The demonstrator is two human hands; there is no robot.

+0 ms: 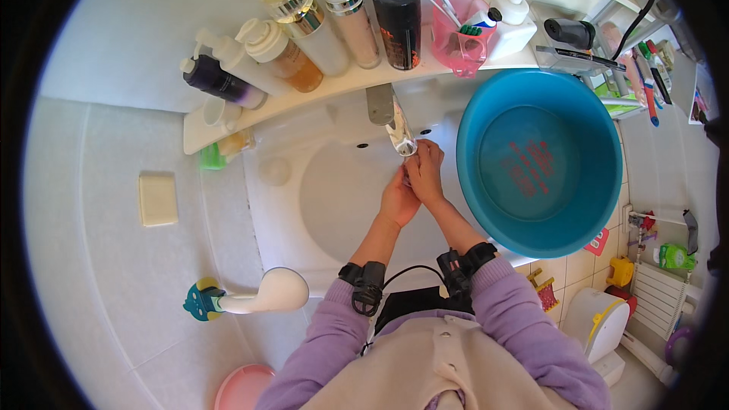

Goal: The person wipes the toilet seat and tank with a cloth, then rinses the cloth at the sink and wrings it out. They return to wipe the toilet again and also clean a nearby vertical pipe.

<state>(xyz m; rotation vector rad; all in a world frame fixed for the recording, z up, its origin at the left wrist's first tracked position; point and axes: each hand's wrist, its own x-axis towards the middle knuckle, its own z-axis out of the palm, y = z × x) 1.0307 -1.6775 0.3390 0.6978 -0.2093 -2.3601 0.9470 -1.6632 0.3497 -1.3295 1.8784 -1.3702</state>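
Note:
My left hand (pixel 400 200) is cupped beneath the spout of a chrome basin faucet (pixel 401 135), palm turned inward. Against it rests my right hand (pixel 427 173), fingers bent around the spout's end. Something clear and shiny shows between the hands, but I cannot tell whether it is water or a small object. Below both hands lies the white washbasin (pixel 342 205). A large blue plastic tub (pixel 538 162) with red printing inside stands at the basin's right side, close to my right hand.
A white shelf (pixel 342 86) behind the faucet carries several pump bottles, a black can (pixel 397 23) and a pink cup (pixel 461 40) with brushes. At left, a white-headed handheld device (pixel 285 290) sits in a wall holder. A toilet (pixel 595 324) stands at lower right.

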